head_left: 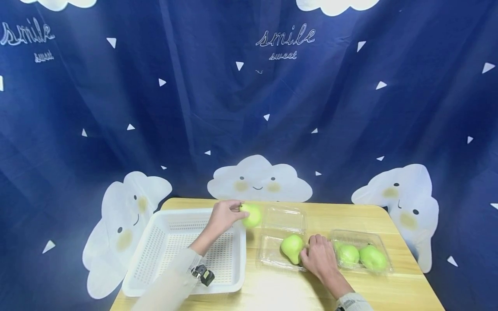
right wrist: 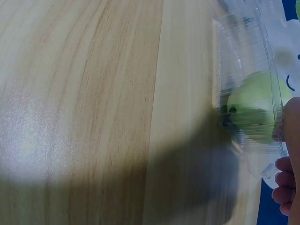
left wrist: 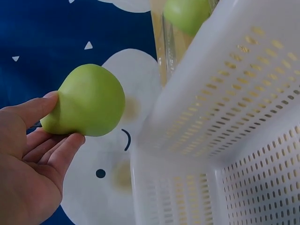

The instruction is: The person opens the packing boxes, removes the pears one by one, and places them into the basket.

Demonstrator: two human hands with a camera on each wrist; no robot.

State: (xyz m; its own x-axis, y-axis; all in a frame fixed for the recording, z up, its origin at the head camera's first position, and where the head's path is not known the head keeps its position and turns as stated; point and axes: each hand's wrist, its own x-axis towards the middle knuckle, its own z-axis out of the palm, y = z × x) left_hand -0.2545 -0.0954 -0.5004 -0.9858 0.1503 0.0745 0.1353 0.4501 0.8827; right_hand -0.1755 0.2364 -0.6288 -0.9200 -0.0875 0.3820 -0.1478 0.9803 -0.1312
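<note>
My left hand [head_left: 225, 216] pinches a green pear [head_left: 251, 216] by its narrow end, thumb on one side and fingers on the other. The left wrist view shows this pear [left wrist: 89, 101] held up beside the white basket [left wrist: 154, 126]. An open clear plastic box [head_left: 268, 255], lid folded back, lies on the table with another green pear [head_left: 292, 247] in its base. My right hand [head_left: 320, 257] is at that box's right side, thumb at the rim close to the pear and fingers curled outside; the right wrist view shows it holding the box edge [right wrist: 276, 93].
At the left of the wooden table [head_left: 272, 293] stands the white perforated basket [head_left: 130, 276], with no fruit visible inside. A second clear plastic box [head_left: 362, 236] with two green pears [head_left: 372, 258] sits at the right. A dark blue curtain [head_left: 233, 99] hangs behind the table.
</note>
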